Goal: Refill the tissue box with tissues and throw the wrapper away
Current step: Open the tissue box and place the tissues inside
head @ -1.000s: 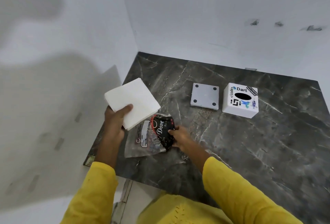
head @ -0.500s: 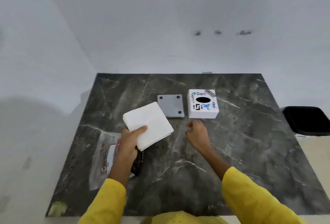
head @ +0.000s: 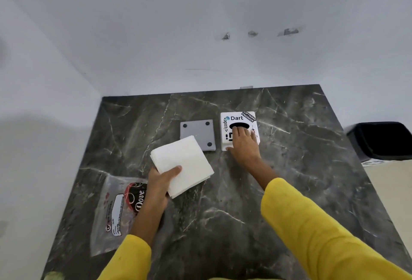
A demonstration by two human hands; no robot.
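My left hand (head: 159,182) holds a square white stack of tissues (head: 181,164) above the dark marble table (head: 289,179). The white tissue box (head: 231,123), covered in stickers and with a black oval slot on top, stands at the middle back. My right hand (head: 242,143) lies on the box, fingers over its top and thumb at its near left corner. The grey square base plate of the box (head: 197,131) lies just left of it. The clear plastic wrapper (head: 116,210) lies flat at the near left, partly under my left forearm.
A black bin (head: 382,140) stands on the floor beyond the table's right edge. White walls close in the table at the back and left. A small greenish scrap (head: 53,276) sits at the near left corner.
My right hand has let go of the wrapper, crossed the table and landed on the tissue box. My left hand has carried the tissues rightward. The wrapper now lies on the table.
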